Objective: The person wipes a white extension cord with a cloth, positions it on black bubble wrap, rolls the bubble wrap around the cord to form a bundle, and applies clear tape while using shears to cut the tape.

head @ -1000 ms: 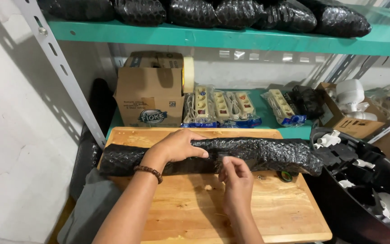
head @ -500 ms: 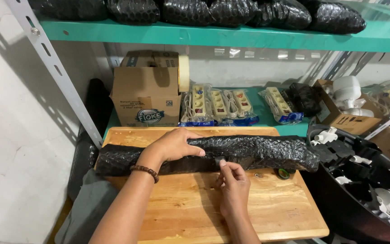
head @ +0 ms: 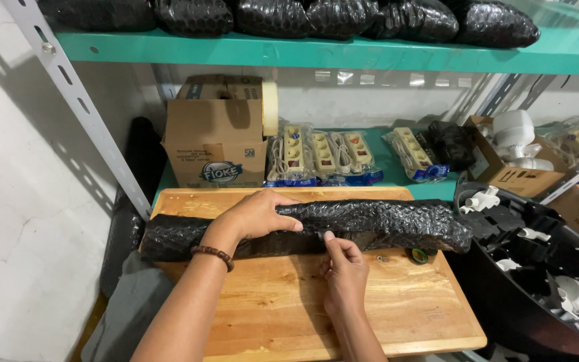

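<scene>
Black bubble-wrapped bundle (head: pixel 376 224), long and roll-shaped, lies crosswise along the far edge of the wooden surface (head: pixel 289 308), its ends reaching past the left and right edges. Left hand (head: pixel 256 216) lies palm-down over the bundle near its middle, fingers spread flat on the wrap, not clamped. Right hand (head: pixel 344 268) is at the bundle's near side, fingertips pinched together on the edge of the wrap. A small tape roll (head: pixel 419 255) lies on the surface just beside the bundle's right end. Behind the far edge, a closed cardboard box (head: pixel 216 144) stands on the green shelf (head: pixel 397 171), contents hidden, with bagged power strips (head: pixel 323 157) beside it. An open cardboard box (head: pixel 510 164) further right holds white fittings. At the right edge, a black bin (head: pixel 537 302) holds white plastic parts.
</scene>
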